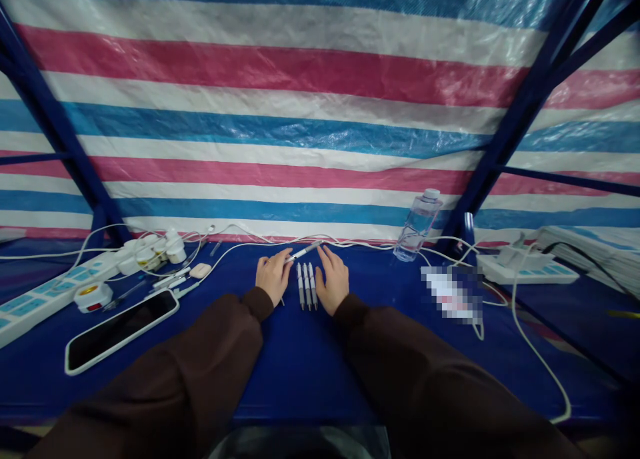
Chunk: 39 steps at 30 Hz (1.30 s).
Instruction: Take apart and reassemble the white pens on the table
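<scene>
While the left hand (273,275) grips a pen (306,250) in the head view, its fingers hide the pen's left end; the long axis slants away rightward, toward the right hand (334,279), loosely open, contact unclear. Between the hands, three pens (307,286) lie side by side, lengthwise, tips toward the person. Bare surface (300,366) extends to the near edge.

White-and-grey pens (307,284), blue tabletop (300,372), striped sheeting (280,132)

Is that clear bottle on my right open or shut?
Shut, it seems: a white cap sits on top of the bottle. How tightly, I can't tell.
</scene>
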Motion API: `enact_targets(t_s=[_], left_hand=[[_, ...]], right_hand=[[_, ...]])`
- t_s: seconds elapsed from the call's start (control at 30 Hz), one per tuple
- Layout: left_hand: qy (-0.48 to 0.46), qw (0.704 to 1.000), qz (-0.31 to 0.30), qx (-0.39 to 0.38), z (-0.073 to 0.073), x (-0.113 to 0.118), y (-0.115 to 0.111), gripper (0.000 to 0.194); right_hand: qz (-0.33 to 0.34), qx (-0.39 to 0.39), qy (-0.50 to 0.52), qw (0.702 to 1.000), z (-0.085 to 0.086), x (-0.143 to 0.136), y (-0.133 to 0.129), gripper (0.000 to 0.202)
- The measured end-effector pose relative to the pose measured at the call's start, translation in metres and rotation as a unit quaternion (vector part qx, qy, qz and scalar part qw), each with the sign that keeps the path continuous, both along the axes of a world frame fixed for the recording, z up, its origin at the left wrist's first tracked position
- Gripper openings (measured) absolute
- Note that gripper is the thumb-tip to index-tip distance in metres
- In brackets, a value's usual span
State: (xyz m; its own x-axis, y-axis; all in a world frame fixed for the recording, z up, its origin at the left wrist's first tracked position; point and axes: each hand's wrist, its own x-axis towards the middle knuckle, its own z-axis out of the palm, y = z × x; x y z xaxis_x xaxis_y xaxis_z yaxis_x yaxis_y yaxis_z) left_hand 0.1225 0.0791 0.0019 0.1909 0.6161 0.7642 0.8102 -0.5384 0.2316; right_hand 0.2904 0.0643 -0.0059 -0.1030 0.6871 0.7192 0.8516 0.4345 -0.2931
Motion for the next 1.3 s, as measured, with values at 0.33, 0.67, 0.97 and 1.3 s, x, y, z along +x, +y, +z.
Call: enact_targets(t_s=[0.33,0.67,0.97,1.3], left_hand=[[0.006,0.993,-0.110,0.033,-0.008,-0.001,0.007,0.023],[-0.023,0.996,-0.084,0.013,-0.008,0.001,0.006,0.016],[-0.009,0.996,-0.089,-0.007,-0.007,0.001,0.006,0.010],[-0.015,0.996,-0.084,-0.013,-0.011,0.002,0.008,0.013]], right_hand=[[-0.005,0.003,-0.086,0.996,-0.002,0.000,0.002,0.045],[0.017,-0.027,-0.085,0.996,-0.007,0.003,0.005,0.037],[0.028,-0.027,-0.096,0.995,-0.008,0.003,0.006,0.033],[0.032,-0.005,-0.079,0.996,-0.004,0.006,0.003,0.025]])
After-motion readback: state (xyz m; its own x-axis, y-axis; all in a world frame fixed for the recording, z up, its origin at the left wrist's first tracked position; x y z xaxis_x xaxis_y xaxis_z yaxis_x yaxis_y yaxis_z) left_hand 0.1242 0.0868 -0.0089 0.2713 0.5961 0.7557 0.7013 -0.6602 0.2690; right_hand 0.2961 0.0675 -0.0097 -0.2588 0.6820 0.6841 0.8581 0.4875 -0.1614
